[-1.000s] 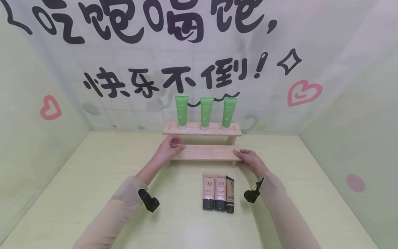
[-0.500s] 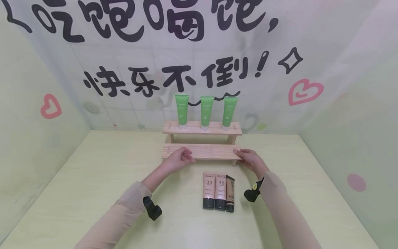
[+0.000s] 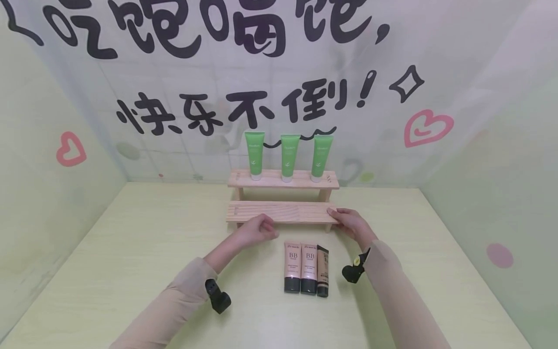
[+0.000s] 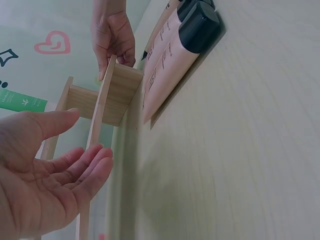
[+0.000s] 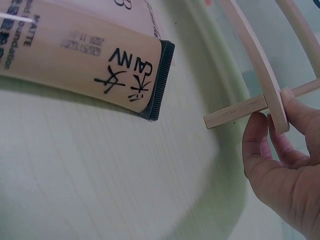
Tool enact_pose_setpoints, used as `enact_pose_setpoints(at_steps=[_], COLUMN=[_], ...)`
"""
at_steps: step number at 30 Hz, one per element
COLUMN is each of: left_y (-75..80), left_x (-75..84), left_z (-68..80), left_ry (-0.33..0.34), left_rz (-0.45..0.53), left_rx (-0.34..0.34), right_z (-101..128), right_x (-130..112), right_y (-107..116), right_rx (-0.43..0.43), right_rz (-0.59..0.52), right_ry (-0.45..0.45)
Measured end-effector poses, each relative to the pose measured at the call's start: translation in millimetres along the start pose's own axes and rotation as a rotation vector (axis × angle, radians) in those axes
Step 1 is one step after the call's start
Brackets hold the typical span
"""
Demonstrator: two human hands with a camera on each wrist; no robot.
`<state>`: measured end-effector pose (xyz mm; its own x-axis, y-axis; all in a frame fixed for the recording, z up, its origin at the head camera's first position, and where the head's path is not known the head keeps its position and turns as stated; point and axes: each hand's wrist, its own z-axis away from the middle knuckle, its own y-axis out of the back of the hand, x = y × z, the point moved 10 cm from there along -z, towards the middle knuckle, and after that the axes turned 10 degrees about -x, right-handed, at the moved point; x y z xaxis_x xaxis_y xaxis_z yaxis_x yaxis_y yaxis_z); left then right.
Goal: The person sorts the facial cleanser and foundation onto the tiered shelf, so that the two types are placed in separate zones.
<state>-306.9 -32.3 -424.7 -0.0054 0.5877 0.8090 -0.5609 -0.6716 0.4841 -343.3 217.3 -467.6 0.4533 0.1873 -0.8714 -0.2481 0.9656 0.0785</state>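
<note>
A 2-step wooden rack stands near the table's far edge. The right hand pinches the lower step's right end. The left hand, fingers relaxed and spread, hovers just off its front edge. 3 tubes lie nearby.

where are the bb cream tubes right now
In the head view the two BB cream tubes lie flat on the table just in front of the wooden rack, with a darker tube at their right.
</note>
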Motion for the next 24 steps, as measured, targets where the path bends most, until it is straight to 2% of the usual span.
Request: enact_pose_setpoints(at_steps=[10,24], left_y=[-25.4,-53.2], left_x=[-0.6,-5.5], left_z=[-1.5,-10.4], left_ry=[0.034,0.095], left_rz=[-0.06,-0.062], left_rx=[-0.112,-0.119], right_z=[-1,-2], right_x=[0,0], right_y=[1,1], right_rx=[0.005,0.008], right_rz=[0.0,-0.031], right_ry=[0.007,-0.005])
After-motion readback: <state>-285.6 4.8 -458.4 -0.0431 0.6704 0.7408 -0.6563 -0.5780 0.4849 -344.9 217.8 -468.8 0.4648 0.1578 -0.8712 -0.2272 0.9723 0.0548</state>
